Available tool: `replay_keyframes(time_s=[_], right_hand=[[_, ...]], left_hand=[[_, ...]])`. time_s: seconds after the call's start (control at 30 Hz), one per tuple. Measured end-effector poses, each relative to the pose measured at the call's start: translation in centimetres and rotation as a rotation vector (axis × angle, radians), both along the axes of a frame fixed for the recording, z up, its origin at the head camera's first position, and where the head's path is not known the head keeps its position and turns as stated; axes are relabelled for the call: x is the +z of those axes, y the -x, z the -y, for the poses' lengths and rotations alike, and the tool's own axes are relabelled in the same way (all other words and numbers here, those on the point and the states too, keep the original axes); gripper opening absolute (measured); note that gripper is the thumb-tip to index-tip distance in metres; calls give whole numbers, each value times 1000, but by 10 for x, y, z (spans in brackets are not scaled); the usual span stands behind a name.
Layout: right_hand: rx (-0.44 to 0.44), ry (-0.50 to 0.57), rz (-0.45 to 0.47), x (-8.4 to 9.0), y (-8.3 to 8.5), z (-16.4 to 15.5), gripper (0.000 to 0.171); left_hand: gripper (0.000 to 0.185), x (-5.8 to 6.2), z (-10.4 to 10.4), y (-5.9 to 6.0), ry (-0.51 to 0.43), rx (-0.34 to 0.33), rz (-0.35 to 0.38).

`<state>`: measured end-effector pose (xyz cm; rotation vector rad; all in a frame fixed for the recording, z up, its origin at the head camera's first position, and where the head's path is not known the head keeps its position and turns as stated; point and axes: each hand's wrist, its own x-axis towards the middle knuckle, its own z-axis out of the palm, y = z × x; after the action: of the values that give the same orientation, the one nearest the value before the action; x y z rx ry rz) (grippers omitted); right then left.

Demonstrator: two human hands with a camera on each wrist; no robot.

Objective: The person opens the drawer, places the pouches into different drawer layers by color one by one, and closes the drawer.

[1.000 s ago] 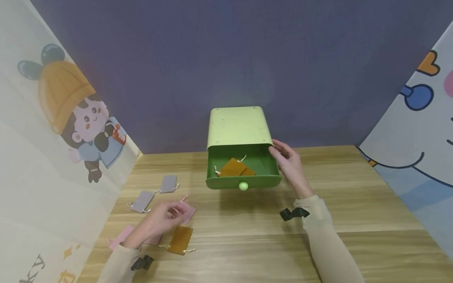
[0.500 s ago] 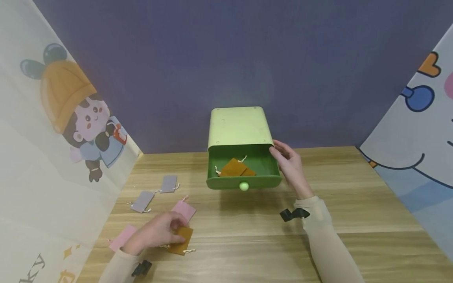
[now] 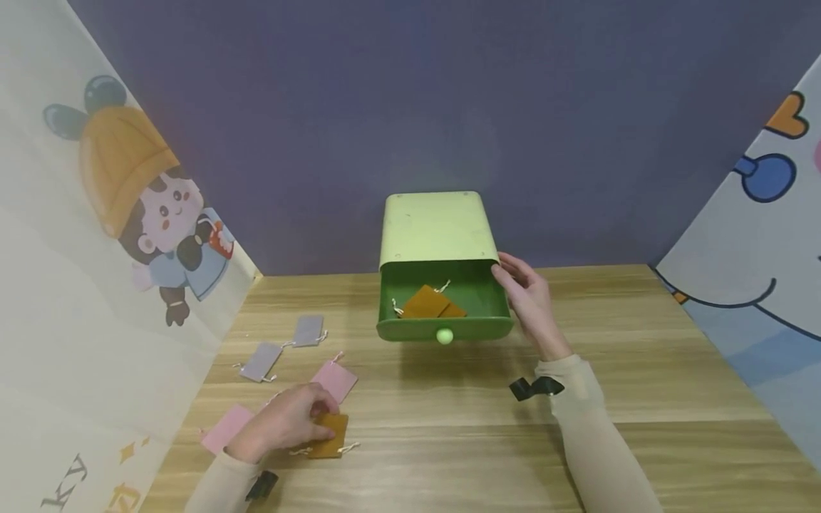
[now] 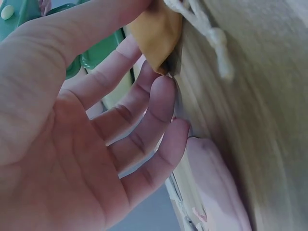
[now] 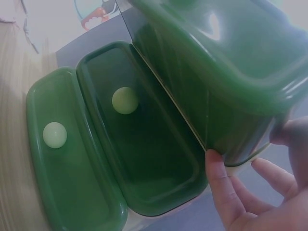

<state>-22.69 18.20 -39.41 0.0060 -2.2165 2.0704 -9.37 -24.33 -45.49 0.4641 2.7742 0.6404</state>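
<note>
In the head view, my left hand (image 3: 291, 420) pinches a brown drawstring pouch (image 3: 335, 443) on the table. The left wrist view shows the pouch (image 4: 159, 36) bent up between thumb and index finger, other fingers loosely curved. My right hand (image 3: 531, 303) rests against the right side of a pale green cabinet (image 3: 439, 228), fingers fairly straight. Its thumb is at the front corner, beside the pulled-out green top drawer (image 3: 410, 330). Inside that drawer lie brown drawstring pouches (image 3: 425, 303), partly overlapping. Two lower drawers (image 5: 144, 159) are closed in the right wrist view.
Left of the cabinet lie two grey pouches (image 3: 261, 362) and pink pouches (image 3: 335, 380), one of them (image 3: 227, 427) beside my left wrist. A dark blue panel (image 3: 436, 100) stands behind the cabinet. Printed side panels (image 3: 186, 235) border the wooden table (image 3: 449, 427).
My left hand has come down from above the pink pouch onto the brown pouch and grips it; the pouch has turned slightly. The right hand stays at the cabinet.
</note>
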Motion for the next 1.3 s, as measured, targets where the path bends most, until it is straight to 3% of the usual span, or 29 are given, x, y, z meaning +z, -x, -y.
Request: replay_keyframes(time_s=[0.2, 0.5, 0.67, 0.9, 1.3], right_hand=[[0, -7, 3, 0, -1, -1, 59], [11, -12, 1, 0, -1, -2, 60], [14, -3, 5, -1, -1, -2, 59], [9, 6, 4, 0, -1, -2, 59], [19, 9, 8, 0, -1, -3, 59]], left_hand=[[22, -3, 1, 1, 11, -20, -37], [3, -7, 3, 4, -51, -79, -87], [9, -4, 1, 4, -57, -52, -82], [15, -1, 1, 9, -185, 6, 1], [10, -1, -2, 15, -175, 84, -148]])
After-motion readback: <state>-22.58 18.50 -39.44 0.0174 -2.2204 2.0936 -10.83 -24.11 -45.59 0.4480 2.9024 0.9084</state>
